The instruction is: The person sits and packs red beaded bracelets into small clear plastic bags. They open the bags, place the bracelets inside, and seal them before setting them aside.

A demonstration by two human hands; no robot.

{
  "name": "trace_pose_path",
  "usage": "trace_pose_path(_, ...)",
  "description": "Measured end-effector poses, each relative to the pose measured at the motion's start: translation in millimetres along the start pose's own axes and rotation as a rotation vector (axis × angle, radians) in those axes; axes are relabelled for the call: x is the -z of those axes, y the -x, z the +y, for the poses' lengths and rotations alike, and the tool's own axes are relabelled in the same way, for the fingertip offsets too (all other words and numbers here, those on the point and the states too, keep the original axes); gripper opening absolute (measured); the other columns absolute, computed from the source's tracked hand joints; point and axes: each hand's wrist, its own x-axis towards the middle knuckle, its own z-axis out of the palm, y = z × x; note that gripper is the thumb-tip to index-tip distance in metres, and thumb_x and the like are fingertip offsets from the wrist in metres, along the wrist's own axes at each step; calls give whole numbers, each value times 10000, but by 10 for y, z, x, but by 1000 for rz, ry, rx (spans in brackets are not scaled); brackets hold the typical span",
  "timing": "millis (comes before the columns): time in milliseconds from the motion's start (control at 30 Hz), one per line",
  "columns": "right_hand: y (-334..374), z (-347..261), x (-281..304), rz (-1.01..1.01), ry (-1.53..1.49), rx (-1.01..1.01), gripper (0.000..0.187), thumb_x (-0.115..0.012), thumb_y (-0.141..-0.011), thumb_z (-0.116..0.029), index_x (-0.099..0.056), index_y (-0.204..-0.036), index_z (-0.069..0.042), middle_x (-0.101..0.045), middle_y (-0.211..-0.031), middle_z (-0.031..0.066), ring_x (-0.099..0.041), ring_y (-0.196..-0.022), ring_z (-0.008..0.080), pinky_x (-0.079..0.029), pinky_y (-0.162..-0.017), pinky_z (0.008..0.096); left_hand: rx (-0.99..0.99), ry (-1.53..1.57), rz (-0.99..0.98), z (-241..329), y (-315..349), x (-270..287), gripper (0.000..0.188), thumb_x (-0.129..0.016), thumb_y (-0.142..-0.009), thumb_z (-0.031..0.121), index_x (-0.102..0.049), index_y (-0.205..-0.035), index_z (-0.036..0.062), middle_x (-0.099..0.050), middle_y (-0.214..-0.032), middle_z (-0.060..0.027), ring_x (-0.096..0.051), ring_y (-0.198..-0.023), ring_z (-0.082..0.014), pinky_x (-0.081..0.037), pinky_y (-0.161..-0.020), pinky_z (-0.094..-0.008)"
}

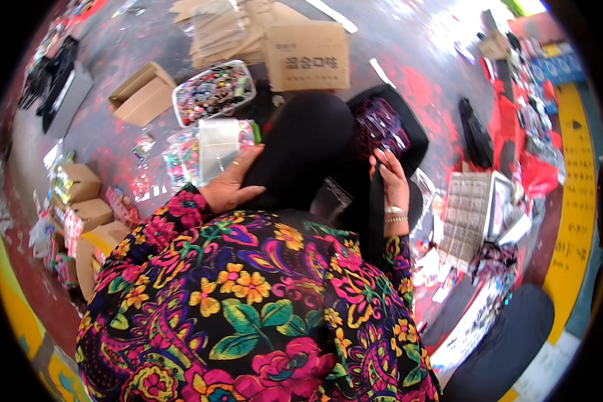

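My left hand (233, 182) rests on my black-clad left knee, thumb apart from the fingers, holding nothing. With closed fingers my right hand (392, 182) grips a black strap (376, 224) that runs down toward my lap. Just beyond that hand stands an open black bag (417, 127), and shiny purple plastic-wrapped goods (380, 126) show inside it. A small clear plastic bag (331, 199) lies on my lap between the hands. Whether the strap belongs to the black bag I cannot tell.
Ahead are a white tub of small colourful items (214, 92), an open cardboard box (142, 94) and a closed carton (308, 57). Clear plastic packets (218, 144) lie by my left knee. Small boxes (74, 184) stand at left; a woven panel (465, 214) lies at right.
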Motion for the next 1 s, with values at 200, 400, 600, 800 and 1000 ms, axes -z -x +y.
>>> trace_pose_path(200, -9, -64, 91, -49, -32, 113, 440, -496, -764, 83, -469, -1198, 20, -530, -1199, 167, -550, -1064, 283, -476, -862, 349, 14, 56, -7, -10, -20, 8, 698, -534, -860, 300, -172, -1396, 38, -216, -1423, -199, -194, -1336, -289, -167, -1079, -327)
trace_pose_path(400, -67, -367, 293, 124, 355, 357, 343, -473, -832, 20, -517, -1170, -21, -507, -1253, 103, -452, -1176, 178, -357, -937, 303, 193, 12, 54, -325, 79, 215, 542, -394, -934, 321, -257, -1375, 36, -398, -1332, -162, -356, -1255, -272, -244, -1043, -323)
trace_pose_path(600, 19, -416, 348, 142, 249, 295, 176, -516, -862, -6, -596, -1018, -16, -617, -1061, 115, -582, -995, 185, -455, -846, 276, 397, -107, 824, -1611, 356, 840, 365, -471, -907, 306, -590, -1040, -12, -641, -937, -120, -600, -881, -195, -443, -803, -303)
trace_pose_path(800, -15, -396, 360, 85, 256, 254, 188, -503, -874, -26, -577, -1045, 0, -615, -1060, 130, -587, -996, 202, -461, -845, 281, 831, 30, 624, -2684, 335, 1268, 517, -637, -767, 455, -632, -982, -16, -647, -939, -150, -609, -864, -222, -454, -784, -324)
trace_pose_path(1000, -19, -399, 317, 70, 270, 229, 172, -508, -869, -14, -590, -1020, -1, -626, -1028, 121, -600, -964, 193, -470, -815, 270, 1004, -176, 442, -3103, 196, 1194, 558, -647, -743, 485, -629, -1032, 8, -639, -1004, -151, -583, -923, -262, -439, -820, -354)
